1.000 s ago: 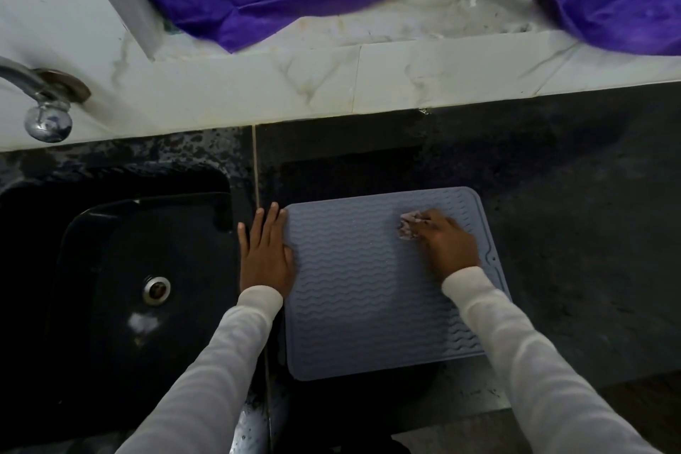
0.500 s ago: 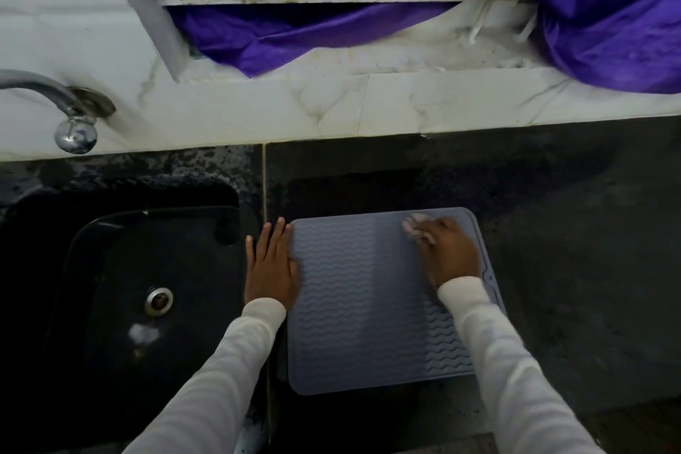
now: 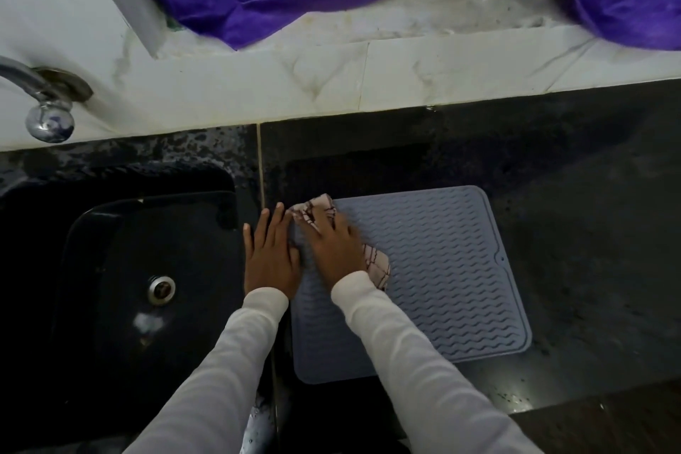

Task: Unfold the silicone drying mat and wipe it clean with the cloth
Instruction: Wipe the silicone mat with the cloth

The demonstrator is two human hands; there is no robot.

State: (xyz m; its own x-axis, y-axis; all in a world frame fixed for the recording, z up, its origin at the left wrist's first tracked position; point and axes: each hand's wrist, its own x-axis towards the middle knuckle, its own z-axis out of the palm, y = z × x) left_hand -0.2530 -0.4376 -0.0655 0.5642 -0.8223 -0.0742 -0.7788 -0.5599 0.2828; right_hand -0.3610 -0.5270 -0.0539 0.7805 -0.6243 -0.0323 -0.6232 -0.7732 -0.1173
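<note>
A grey-blue silicone drying mat (image 3: pixel 442 276) with wavy ridges lies unfolded and flat on the dark counter. My right hand (image 3: pixel 333 245) presses a pale checked cloth (image 3: pixel 313 212) onto the mat's far left corner; a cloth end pokes out by my wrist. My left hand (image 3: pixel 271 254) lies flat, fingers spread, on the mat's left edge, right beside my right hand.
A black sink (image 3: pixel 110 269) with a metal drain (image 3: pixel 161 289) is left of the mat. A chrome tap (image 3: pixel 44 103) sticks out from the white marble backsplash (image 3: pixel 405 74). Purple fabric (image 3: pixel 258 7) hangs on the ledge behind. The dark counter (image 3: pixel 589 195) extends right.
My right hand has swept the cloth from the mat's far right part across to its far left corner. The left hand has stayed on the left edge.
</note>
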